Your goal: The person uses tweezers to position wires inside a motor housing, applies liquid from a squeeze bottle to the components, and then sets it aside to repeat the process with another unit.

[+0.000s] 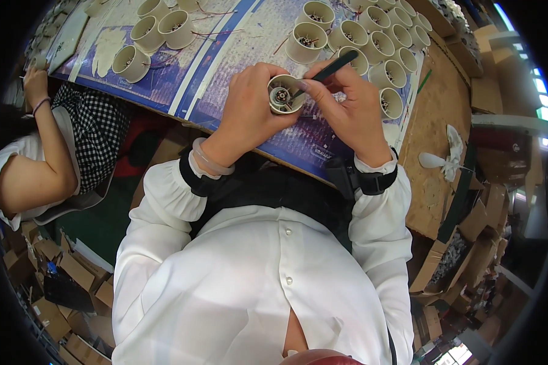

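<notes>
Between my hands, over the table's near edge, is a cream cup-shaped housing (274, 83) with a small round metal-and-dark part (281, 95) inside. My left hand (249, 103) is wrapped round the housing's left side and steadies it with its open top facing up. In my right hand (350, 100) I pinch a pair of dark tweezers (335, 67) slantwise. Their tip reaches down into the housing beside the round part; whether it grips anything there is too small to tell.
Many similar housings (377, 45) crowd the table's right far side, and several with red wires (176, 29) stand far left. A white propeller-like fan blade (447, 159) lies on the brown board (432, 176) at right. Another person's arm (42, 134) is at left. Cardboard boxes (73, 274) lie around.
</notes>
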`<move>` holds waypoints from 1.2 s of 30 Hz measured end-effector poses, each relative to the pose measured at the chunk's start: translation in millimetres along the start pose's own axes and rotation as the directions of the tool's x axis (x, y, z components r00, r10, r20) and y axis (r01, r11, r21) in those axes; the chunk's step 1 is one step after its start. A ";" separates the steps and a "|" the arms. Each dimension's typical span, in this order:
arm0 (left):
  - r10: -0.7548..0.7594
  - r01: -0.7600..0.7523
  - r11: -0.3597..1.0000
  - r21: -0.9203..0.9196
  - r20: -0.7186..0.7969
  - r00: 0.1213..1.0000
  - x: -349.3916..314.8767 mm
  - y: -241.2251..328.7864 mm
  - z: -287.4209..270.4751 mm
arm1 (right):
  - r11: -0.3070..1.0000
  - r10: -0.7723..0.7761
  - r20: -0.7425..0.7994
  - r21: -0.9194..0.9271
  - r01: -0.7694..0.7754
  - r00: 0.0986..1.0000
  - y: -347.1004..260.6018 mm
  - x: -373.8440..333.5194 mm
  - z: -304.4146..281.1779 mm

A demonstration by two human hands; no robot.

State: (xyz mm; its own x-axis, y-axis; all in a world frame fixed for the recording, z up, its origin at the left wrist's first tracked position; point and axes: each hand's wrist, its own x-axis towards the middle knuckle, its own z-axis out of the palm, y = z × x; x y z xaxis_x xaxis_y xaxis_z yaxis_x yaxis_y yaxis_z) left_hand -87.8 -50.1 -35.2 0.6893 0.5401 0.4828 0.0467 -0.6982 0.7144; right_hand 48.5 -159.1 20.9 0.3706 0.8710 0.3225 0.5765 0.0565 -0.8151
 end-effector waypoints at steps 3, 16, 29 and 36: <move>-0.002 0.002 1.000 0.011 -0.003 1.000 -0.2 0.7 0.6 | 0.999 -0.013 -0.003 -0.038 0.013 1.000 -0.6 -0.5 -3.7; -0.029 0.029 1.000 0.003 0.011 1.000 -1.4 -1.0 0.2 | 0.990 -0.044 0.030 -0.132 0.048 0.999 1.4 1.0 -1.2; 0.018 -0.019 0.998 0.059 0.017 1.000 -1.2 -1.1 -1.0 | 0.996 -0.070 -0.032 -0.053 0.068 0.997 -0.3 -1.5 -0.3; 0.008 -0.009 0.998 0.062 0.018 1.000 -1.4 -1.6 -0.6 | 0.992 -0.047 0.013 -0.117 0.048 0.999 1.6 -1.3 0.1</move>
State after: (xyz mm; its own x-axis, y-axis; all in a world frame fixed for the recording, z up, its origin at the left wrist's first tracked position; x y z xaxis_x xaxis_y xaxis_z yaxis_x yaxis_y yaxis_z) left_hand -89.2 -49.5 -36.7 0.7029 0.5257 0.4792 0.0852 -0.7310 0.6770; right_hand 48.8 -160.1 19.1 0.3337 0.8736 0.3541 0.6749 0.0408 -0.7367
